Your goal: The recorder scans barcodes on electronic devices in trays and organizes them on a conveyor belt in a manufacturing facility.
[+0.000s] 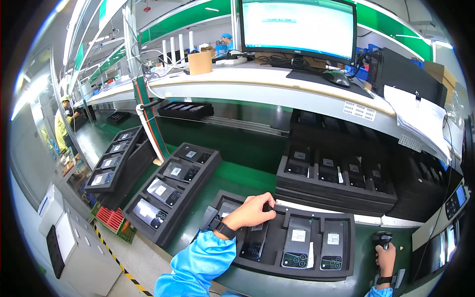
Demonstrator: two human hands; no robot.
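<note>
Green tabletop [242, 174]: our left hand [250, 213] curls near tray's [350, 242] far edge, hold unclear; right hand [386, 260] grips scanner [382, 237]; slick-looking phones [297, 242] want side-pinching.

Left hand [251, 211] extended, fingers [268, 199] curled; right hand [385, 258] low, seemingly clenched.

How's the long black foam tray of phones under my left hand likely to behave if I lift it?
The long black foam tray has thick walls, so it should be fairly stiff, perhaps bending slightly. The flat, glossy dark phones probably supply most of its weight. Their recesses are open on top, so they might slide out if it tips.
</note>
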